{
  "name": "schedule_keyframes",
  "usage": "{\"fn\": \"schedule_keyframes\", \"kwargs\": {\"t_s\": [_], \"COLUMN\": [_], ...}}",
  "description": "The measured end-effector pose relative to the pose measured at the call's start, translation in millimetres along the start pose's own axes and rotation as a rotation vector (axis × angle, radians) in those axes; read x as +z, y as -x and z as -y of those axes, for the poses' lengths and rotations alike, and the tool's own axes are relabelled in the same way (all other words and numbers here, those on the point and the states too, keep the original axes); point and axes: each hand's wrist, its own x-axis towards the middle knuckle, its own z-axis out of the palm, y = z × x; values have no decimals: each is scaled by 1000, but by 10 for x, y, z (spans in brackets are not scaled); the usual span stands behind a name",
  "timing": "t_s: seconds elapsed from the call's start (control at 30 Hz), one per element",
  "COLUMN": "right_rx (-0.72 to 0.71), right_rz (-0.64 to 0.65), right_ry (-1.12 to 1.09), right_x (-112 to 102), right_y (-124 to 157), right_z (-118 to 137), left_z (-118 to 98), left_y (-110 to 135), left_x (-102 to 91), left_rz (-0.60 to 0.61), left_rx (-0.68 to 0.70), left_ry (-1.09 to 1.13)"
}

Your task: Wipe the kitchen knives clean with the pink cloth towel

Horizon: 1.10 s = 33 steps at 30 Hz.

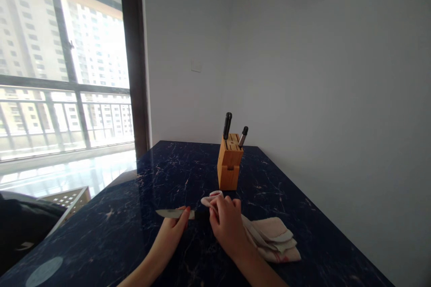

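A knife point(168, 213) lies level above the table, its blade pointing left and its black handle towards my right hand. My left hand point(178, 223) is closed on the blade near the handle, with the thumb flat on its side. A pale pink and white towel point(273, 229) is bunched in my closed right hand point(227, 219), one corner poking out beyond the fingers. The rest of it trails to the right and rests in folds on the table. My right fingers are beside the handle's end; whether the towel touches the handle is hidden.
Just beyond my hands stands a wooden knife block point(230, 168) with a black-handled knife point(227, 125) and a steel-and-black handle point(243, 136) in it. The dark blue marbled table point(188, 161) runs to the wall. A dark item on a chair point(72, 202) sits at the left.
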Motion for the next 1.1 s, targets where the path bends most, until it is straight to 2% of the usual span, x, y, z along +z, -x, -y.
{"fn": "schedule_keyframes", "kwargs": {"t_s": [0.3,0.43,0.77,1.1], "right_rx": [-133,-116,-66,-73], "right_rz": [117,123,137,115], "right_ry": [-106,-79,-79,-80], "right_x": [-40,-73,-99,-89], "right_y": [25,-3,-2,15], "right_z": [141,168,200,190], "left_z": [-59,-46,-133,-118], "left_y": [51,53,122,128], "left_x": [70,64,75,89], "left_rz": [132,162,138,129], "left_rx": [-58,-45,-65,-74], "left_ry": [49,73,82,65]}}
